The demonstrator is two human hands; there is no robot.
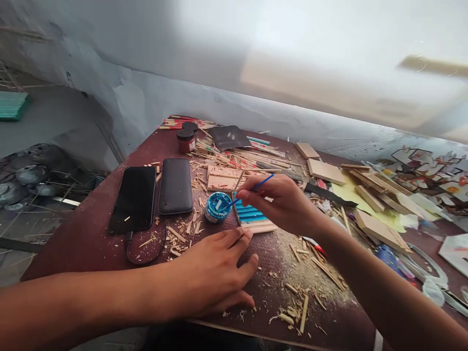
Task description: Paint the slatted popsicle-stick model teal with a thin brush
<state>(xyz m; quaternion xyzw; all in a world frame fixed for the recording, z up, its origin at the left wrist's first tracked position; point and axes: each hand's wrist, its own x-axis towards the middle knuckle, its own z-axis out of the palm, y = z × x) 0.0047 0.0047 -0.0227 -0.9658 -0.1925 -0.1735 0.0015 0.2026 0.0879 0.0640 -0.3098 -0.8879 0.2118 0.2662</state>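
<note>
My right hand [280,200] pinches a thin blue paintbrush [263,181], its lower end at the rim of a small open jar of blue paint [218,208]. A pale chip lies on the paint. Just right of the jar, partly under my right hand, is a small ribbed wooden piece [252,214], blue on most of its strips and bare along the near edge. My left hand [223,263] rests on the table with fingers apart, the fingertips near or touching that bare edge; whether they press on it I cannot tell.
A phone [133,200] and a black power bank [175,186], joined to a cable, lie left. Lidded paint jars [185,141], thin sticks [256,161] and sandpaper [230,137] are behind. Wood blocks [382,229] crowd the right. Shavings litter the brown table [91,243].
</note>
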